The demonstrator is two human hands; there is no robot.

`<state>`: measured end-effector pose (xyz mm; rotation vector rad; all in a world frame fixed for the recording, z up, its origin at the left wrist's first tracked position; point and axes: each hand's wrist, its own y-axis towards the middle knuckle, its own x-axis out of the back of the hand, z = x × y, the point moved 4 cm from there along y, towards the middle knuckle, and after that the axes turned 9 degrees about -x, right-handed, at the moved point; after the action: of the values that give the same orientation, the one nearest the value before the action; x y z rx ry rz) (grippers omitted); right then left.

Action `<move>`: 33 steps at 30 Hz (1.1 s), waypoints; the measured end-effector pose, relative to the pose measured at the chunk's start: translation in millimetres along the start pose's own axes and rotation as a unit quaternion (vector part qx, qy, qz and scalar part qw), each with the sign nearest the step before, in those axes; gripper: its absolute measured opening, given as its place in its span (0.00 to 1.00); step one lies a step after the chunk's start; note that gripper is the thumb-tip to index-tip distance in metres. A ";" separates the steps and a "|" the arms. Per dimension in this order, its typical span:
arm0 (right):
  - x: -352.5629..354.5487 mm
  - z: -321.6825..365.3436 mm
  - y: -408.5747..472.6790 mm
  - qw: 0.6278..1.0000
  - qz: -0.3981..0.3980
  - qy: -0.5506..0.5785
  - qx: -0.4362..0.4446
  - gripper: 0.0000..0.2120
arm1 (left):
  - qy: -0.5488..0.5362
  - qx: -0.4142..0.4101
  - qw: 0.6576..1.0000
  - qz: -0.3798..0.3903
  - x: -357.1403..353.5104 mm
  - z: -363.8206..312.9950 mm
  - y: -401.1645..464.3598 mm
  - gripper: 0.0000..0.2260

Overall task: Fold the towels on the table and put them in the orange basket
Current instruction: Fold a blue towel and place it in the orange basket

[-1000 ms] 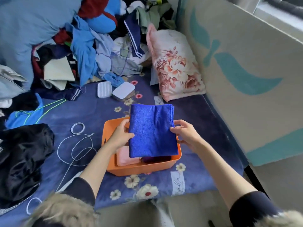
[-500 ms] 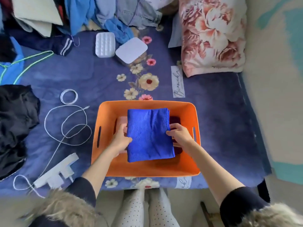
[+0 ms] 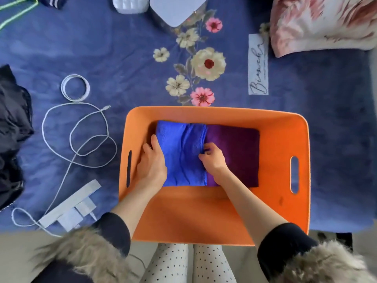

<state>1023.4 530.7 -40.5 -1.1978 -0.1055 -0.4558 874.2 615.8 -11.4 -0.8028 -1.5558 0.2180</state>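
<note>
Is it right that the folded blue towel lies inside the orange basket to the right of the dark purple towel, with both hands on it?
Not quite. The head view shows the folded blue towel to the left of the dark purple towel, inside the orange basket. The left hand and right hand are both on it, as stated.

Looks like someone's bedroom at home. Floral blue bedspread (image 3: 102, 54) fills the frame, flowery pillow (image 3: 326, 23) upper right, charger cable (image 3: 81, 135) left.
</note>
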 end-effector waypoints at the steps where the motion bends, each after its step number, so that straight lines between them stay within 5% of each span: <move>1: -0.8 -1.2 2.0 1.000 -0.004 -0.005 -0.001 0.16 | 0.003 0.001 1.000 -0.002 -2.4 1.3 0.9 0.37; 5: -0.1 -2.2 6.2 0.999 -0.025 -0.022 -0.002 0.16 | 0.013 -0.004 0.999 -0.030 -2.3 3.4 6.5 0.42; 9: 4.0 -0.4 -13.5 0.981 -0.152 -0.102 0.063 0.16 | 0.088 -0.096 0.990 -0.058 -4.7 -3.7 -2.9 0.45; 11: 2.8 4.9 -29.6 0.931 -0.209 -0.234 0.185 0.22 | 0.145 -0.166 0.975 -0.021 -13.7 -8.6 -7.7 0.48; 13: -7.3 3.0 -36.2 0.843 -0.183 -0.408 0.299 0.34 | 0.198 -0.189 0.961 0.035 -21.3 -7.4 -3.4 0.54; 15: -14.3 -1.7 -27.8 0.746 -0.127 -0.559 0.340 0.46 | 0.237 -0.185 0.951 0.071 -23.0 -4.3 8.5 0.59; 17: -13.5 -1.2 -9.0 0.701 -0.108 -0.619 0.339 0.53 | 0.265 -0.180 0.943 0.088 -24.7 -1.0 20.5 0.62; 29: -15.7 -5.4 38.7 0.702 -0.111 -0.631 0.311 0.56 | 0.287 -0.163 0.934 0.136 -39.9 2.5 40.6 0.63; 33: -7.3 -4.1 15.0 0.760 -0.094 -0.571 0.296 0.50 | 0.228 -0.177 0.942 0.170 -20.8 -1.4 34.4 0.56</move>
<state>1022.1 533.3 -57.5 -0.6710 -1.3448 0.2123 886.7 628.2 -47.6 -1.3062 -1.0198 -0.0063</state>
